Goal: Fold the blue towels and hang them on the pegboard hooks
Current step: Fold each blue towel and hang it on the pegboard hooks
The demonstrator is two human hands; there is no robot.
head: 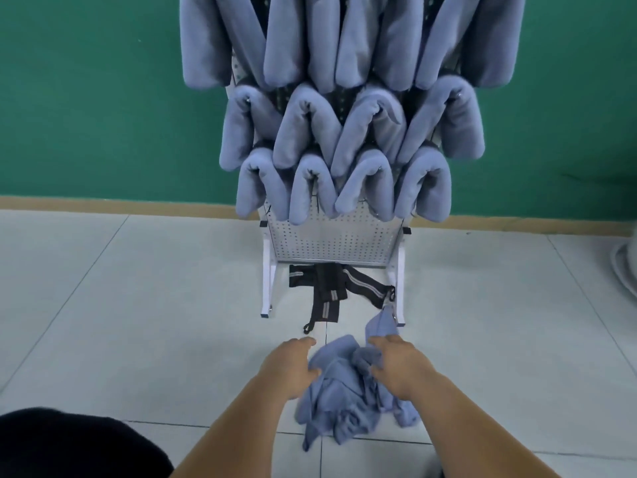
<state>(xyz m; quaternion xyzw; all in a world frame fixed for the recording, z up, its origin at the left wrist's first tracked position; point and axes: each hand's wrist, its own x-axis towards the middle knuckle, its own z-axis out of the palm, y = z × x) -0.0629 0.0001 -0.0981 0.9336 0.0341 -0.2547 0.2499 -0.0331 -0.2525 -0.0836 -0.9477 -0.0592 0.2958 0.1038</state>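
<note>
I see my right grip (396, 365) pinching a bunch of the crumpled blue towel (344, 405) on the floor (138, 305), and my left grip (293, 365) loosely spread, touching its edge. Just beyond both, the black straps (331, 294) could snag the towel's far corner as it lifts.

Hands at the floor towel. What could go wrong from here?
1. The towel corner lies by the rack leg and black straps; lifting may snag it.
2. The pegboard rows in view are packed with hung towels; adding one may knock a neighbour off.
</note>
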